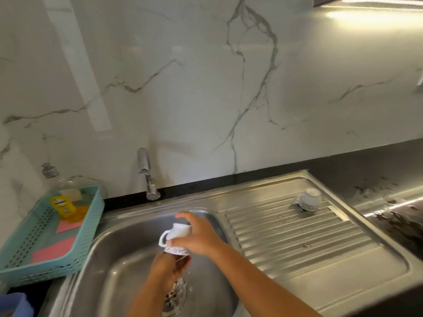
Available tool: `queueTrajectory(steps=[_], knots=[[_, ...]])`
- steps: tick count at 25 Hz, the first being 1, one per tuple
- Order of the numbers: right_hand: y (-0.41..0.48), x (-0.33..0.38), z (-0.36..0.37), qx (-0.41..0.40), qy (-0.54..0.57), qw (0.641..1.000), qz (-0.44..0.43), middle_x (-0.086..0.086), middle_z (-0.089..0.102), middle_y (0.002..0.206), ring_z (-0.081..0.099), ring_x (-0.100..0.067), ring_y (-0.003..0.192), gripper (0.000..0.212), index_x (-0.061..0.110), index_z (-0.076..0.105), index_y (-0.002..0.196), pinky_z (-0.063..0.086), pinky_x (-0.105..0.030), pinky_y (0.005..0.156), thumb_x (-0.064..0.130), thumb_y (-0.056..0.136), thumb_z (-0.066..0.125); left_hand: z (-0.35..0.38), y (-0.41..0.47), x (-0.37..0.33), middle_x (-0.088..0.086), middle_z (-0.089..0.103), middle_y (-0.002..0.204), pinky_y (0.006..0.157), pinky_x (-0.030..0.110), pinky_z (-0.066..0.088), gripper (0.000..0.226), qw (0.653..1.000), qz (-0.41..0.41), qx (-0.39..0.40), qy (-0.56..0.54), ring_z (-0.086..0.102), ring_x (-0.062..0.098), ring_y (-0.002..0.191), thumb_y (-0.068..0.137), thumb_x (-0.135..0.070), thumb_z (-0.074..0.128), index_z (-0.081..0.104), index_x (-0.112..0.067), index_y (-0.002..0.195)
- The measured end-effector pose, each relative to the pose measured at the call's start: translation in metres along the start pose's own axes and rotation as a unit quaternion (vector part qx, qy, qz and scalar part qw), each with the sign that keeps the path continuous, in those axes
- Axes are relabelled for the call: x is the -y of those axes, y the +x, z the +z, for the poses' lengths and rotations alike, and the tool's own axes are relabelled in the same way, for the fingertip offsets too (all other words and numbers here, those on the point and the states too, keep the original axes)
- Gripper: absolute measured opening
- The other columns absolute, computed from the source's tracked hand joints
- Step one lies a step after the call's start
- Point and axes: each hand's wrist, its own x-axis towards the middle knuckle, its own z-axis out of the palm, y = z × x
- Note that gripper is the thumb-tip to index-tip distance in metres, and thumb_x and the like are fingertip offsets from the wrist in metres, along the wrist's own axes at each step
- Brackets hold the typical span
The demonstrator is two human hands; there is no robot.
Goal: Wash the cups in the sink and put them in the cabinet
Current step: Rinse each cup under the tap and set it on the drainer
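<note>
Over the sink (119,248) basin, the left hand (170,268) is held under the rim of an upturned white cup (177,232); whether its fingers are clenched cannot be told. The cup is grasped by the right hand (196,234). A second cup (307,200) is stood upturned on the drainboard (297,236), right of the sink.

A teal basket (34,274) holding a yellow bottle (65,208) and pink cloths (53,249) sits left of the chrome tap (146,175).
</note>
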Motion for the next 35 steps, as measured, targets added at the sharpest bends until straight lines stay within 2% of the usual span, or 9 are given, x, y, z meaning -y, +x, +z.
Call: queueTrajectory(steps=[3,6,12,16,19,23,27,30,35], knots=[[-0.002,-0.017,-0.030,0.009,-0.038,0.999,0.015,0.001,0.055,0.129,0.053,-0.015,0.117,0.066,0.023,0.054,0.126,0.045,-0.027,0.097,0.036,0.068,0.082,0.021,0.002,0.016,0.011,0.068,0.071,0.044,0.022,0.054,0.018,1.000,0.013,-0.006,0.014,0.064,0.019,0.060,0.095,0.004,0.046,0.060,-0.007,0.092],[-0.005,-0.048,-0.079,-0.002,-0.057,0.998,0.010,-0.002,0.045,0.128,0.050,-0.017,0.114,0.073,0.018,0.049,0.130,0.043,-0.025,0.094,0.032,0.067,0.083,0.062,0.003,0.031,0.010,0.069,0.069,0.058,0.027,0.051,0.023,0.995,0.017,0.002,0.093,0.063,0.020,0.065,0.091,0.012,0.045,0.061,-0.005,0.096],[-0.005,-0.125,-0.188,-0.080,-0.132,0.988,0.030,0.002,0.043,0.112,0.051,-0.017,0.101,0.070,0.022,0.047,0.116,0.052,-0.029,0.084,0.036,0.059,0.084,0.168,0.001,0.057,0.006,0.067,0.098,0.063,0.028,0.045,0.022,0.985,0.026,-0.001,0.172,0.061,0.022,0.078,0.095,0.003,0.045,0.061,-0.012,0.098],[-0.014,-0.169,-0.235,-0.147,-0.182,0.968,0.086,-0.001,0.043,0.114,0.050,-0.020,0.101,0.074,0.017,0.041,0.119,0.046,-0.027,0.079,0.046,0.063,0.080,0.236,-0.005,0.080,0.000,0.064,0.107,0.071,0.031,0.052,0.038,0.947,0.044,0.092,0.306,0.063,0.021,0.095,0.089,0.002,0.053,0.056,-0.026,0.114],[-0.013,-0.187,-0.251,-0.181,-0.245,0.948,0.088,-0.004,0.043,0.122,0.051,-0.022,0.107,0.075,0.014,0.036,0.126,0.047,-0.027,0.082,0.046,0.071,0.074,0.273,-0.002,0.088,-0.004,0.056,0.114,0.074,0.030,0.055,0.055,0.924,0.059,0.118,0.358,0.059,0.015,0.098,0.087,0.005,0.053,0.047,-0.034,0.125],[-0.004,-0.197,-0.265,-0.188,-0.259,0.943,0.091,-0.005,0.042,0.126,0.050,-0.024,0.112,0.077,0.014,0.034,0.128,0.048,-0.030,0.087,0.049,0.072,0.073,0.292,0.012,0.093,0.000,0.056,0.125,0.066,0.024,0.056,0.066,0.906,0.090,0.106,0.399,0.062,0.017,0.097,0.082,0.006,0.060,0.044,-0.028,0.137],[0.005,-0.200,-0.266,-0.187,-0.275,0.938,0.096,-0.006,0.043,0.124,0.051,-0.025,0.109,0.077,0.012,0.035,0.127,0.048,-0.031,0.084,0.052,0.072,0.072,0.303,0.017,0.089,0.002,0.054,0.131,0.073,0.027,0.056,0.074,0.892,0.105,0.099,0.428,0.060,0.021,0.106,0.077,0.010,0.064,0.044,-0.023,0.140],[0.013,-0.199,-0.265,-0.164,-0.274,0.942,0.102,-0.007,0.043,0.121,0.052,-0.027,0.108,0.077,0.010,0.035,0.125,0.048,-0.031,0.082,0.055,0.073,0.070,0.305,0.025,0.085,0.003,0.055,0.130,0.088,0.036,0.054,0.077,0.885,0.111,0.080,0.444,0.058,0.025,0.112,0.072,0.009,0.072,0.046,-0.021,0.139],[0.021,-0.196,-0.256,-0.136,-0.274,0.945,0.118,-0.009,0.043,0.120,0.054,-0.029,0.109,0.074,0.009,0.035,0.123,0.048,-0.032,0.083,0.052,0.075,0.070,0.306,0.028,0.087,0.003,0.055,0.128,0.094,0.034,0.049,0.074,0.887,0.104,0.053,0.447,0.052,0.021,0.114,0.069,0.006,0.076,0.050,-0.017,0.134]])
